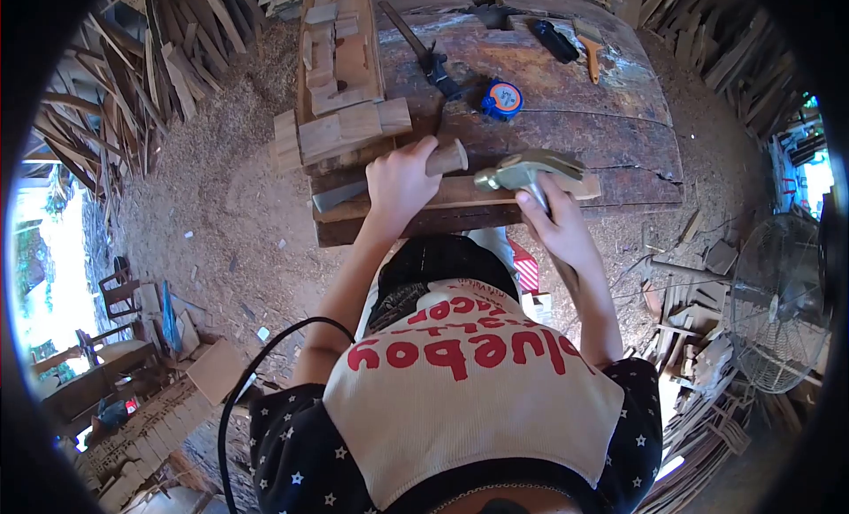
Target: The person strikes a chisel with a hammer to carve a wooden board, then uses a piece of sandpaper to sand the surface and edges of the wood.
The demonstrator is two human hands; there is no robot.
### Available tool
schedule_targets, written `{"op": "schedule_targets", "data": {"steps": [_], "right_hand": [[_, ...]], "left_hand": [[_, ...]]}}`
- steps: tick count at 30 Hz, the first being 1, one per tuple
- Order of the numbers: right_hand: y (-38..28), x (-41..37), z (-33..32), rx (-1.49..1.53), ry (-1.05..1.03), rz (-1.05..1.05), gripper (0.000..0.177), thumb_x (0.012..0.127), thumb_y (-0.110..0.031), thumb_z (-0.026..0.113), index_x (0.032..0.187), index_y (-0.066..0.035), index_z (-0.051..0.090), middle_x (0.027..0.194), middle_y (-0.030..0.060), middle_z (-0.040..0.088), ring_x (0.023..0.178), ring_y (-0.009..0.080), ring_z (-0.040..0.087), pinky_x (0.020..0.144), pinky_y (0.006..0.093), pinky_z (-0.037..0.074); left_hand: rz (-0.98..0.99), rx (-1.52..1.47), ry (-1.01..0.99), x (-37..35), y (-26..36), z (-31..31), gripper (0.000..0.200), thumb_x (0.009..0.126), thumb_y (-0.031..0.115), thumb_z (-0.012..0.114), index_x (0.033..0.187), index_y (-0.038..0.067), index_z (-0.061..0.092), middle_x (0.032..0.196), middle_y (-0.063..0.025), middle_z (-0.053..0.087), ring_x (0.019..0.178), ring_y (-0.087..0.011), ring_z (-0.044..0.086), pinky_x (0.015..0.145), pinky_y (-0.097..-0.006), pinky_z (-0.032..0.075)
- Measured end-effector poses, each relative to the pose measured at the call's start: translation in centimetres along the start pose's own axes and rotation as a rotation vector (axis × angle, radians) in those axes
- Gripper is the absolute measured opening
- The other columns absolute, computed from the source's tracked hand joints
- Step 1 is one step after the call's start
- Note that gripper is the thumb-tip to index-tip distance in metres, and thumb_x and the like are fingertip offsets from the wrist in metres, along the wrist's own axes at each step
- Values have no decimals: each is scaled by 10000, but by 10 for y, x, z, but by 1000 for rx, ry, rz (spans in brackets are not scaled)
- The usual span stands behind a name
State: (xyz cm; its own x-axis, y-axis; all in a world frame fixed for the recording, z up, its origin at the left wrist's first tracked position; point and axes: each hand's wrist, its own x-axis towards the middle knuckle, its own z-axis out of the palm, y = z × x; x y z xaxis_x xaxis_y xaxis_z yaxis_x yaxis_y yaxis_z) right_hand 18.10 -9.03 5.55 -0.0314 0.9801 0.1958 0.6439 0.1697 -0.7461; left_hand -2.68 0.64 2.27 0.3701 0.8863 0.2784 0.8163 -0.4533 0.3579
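Observation:
My left hand is wrapped round a chisel. Its flat blade points left, and the butt of its wooden handle sticks out on the right of my fist. Under the chisel a long narrow strip of wood lies along the near edge of the workbench. My right hand grips a claw hammer close below the head. The hammer's striking face is turned left towards the chisel handle, with a small gap between them. Its shaft runs down along my right forearm.
Stepped wooden blocks and a long wooden piece occupy the bench's left side. Farther back lie a blue tape measure, a bar-like tool, a dark object and a brush. A fan stands right; shavings cover the floor.

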Motion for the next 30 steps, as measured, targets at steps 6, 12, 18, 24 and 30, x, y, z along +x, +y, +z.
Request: {"op": "schedule_targets", "data": {"steps": [6, 12, 18, 24, 30], "right_hand": [[-21, 7, -9, 542, 215, 315, 277, 988, -288, 462, 1126, -48, 478, 555, -38, 445, 427, 30, 431, 386, 193, 323], [-8, -3, 5, 47, -62, 156, 400, 935, -352, 548, 1150, -14, 540, 763, 179, 622, 710, 314, 642, 640, 390, 481], [6, -46, -33, 338, 126, 555, 248, 963, -260, 513, 1037, -23, 521, 578, 40, 507, 443, 100, 493, 407, 248, 384], [26, -122, -49, 380, 480, 739, 174, 973, -193, 463, 898, -36, 456, 560, 7, 460, 399, 82, 430, 358, 226, 372], [13, -160, -103, 239, 999, 800, 308, 952, -367, 520, 1045, -73, 521, 586, -6, 442, 423, 87, 422, 363, 230, 343]], "left_hand": [[2, -70, 72, -2, -6, 2, 342, 629, 230, 733, 958, 175, 657, 786, -90, 677, 686, -290, 657, 588, -394, 520], [-60, -21, 155, -11, -40, -26, 405, 616, 219, 751, 1003, 169, 643, 794, -99, 684, 726, -310, 662, 624, -396, 529], [152, -288, 129, 1, 33, -40, 480, 578, 171, 726, 1042, 158, 603, 843, -74, 663, 698, -269, 661, 593, -395, 533], [743, -360, -140, -1, 161, 62, 468, 762, 201, 635, 1201, 139, 486, 761, -107, 618, 478, -196, 610, 385, -344, 484], [693, -272, -333, 2, 204, 83, 492, 703, 182, 662, 1179, 148, 541, 723, -59, 651, 477, -172, 618, 379, -326, 483]]}}
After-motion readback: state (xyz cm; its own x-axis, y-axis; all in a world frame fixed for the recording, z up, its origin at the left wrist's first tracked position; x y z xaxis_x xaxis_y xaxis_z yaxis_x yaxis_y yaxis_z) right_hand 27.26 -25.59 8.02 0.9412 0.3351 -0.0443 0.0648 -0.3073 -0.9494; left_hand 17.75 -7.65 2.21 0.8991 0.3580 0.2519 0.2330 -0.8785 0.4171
